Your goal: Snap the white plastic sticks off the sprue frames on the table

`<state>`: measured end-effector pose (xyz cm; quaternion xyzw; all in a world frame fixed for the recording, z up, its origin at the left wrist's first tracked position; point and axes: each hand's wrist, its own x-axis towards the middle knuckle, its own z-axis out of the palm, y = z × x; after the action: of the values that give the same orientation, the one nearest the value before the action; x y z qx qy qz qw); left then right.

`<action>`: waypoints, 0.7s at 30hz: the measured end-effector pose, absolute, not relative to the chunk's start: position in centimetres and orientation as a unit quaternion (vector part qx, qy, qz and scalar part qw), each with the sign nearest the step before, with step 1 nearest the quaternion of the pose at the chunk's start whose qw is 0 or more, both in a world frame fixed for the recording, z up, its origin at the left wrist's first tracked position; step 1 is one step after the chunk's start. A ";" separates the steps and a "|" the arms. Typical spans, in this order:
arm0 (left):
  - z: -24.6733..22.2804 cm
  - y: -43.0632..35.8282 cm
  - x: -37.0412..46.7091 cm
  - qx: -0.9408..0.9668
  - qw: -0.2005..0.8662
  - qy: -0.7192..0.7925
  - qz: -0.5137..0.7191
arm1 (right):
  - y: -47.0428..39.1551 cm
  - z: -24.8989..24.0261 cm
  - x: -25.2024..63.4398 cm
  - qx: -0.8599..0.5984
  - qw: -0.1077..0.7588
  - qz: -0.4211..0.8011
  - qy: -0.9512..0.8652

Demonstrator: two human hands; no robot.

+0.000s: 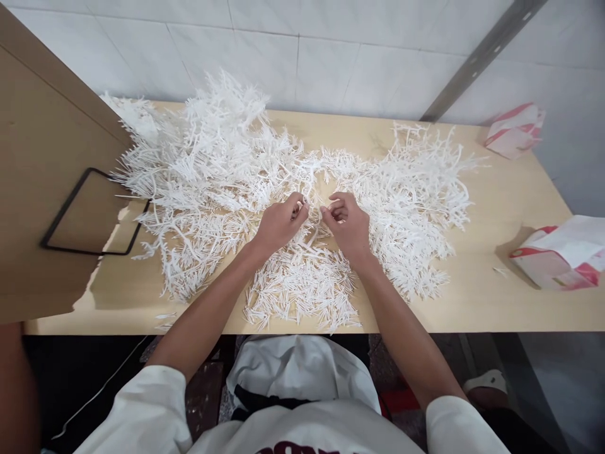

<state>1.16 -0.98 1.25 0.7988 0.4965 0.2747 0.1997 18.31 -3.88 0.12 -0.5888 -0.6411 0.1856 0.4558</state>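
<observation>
white shirt (331, 422) nearest, left hand (280, 222) and right hand (348, 226) over white sprigs (305, 287), fingers curled, hold unclear

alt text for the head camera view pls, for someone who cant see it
A person's left hand and right hand are curled close together over piles of thin, branching white pieces on a tan table; whether they hold any is unclear. Two red-and-white packages sit at right, a brown panel at left.

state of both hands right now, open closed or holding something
Left hand: fingers curled, among the white pieces; cannot tell if it grips one.
Right hand: fingers curled too; cannot tell if it grips one.
</observation>
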 end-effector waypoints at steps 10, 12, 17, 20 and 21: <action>1.5 -1.2 1.3 0.827 0.270 0.430 0.242 | -3.9 0.7 18.5 -0.505 0.425 0.218 -0.719; 1.4 -1.2 1.3 0.824 0.245 0.450 0.243 | -3.9 0.7 18.5 -0.506 0.432 0.219 -0.714; 1.2 -1.5 1.6 0.838 0.160 0.469 0.229 | -3.9 0.6 18.5 -0.538 0.421 0.213 -0.699; 0.9 -1.8 1.9 0.852 0.107 0.472 0.199 | -3.9 0.4 18.3 -0.564 0.375 0.194 -0.709; 0.8 -1.9 2.0 0.856 0.089 0.473 0.191 | -3.9 0.3 18.3 -0.570 0.355 0.178 -0.719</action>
<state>1.99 -1.86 0.78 0.8555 0.4728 0.1911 0.0894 18.26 -3.89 0.33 -0.5697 -0.7194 0.1783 0.3551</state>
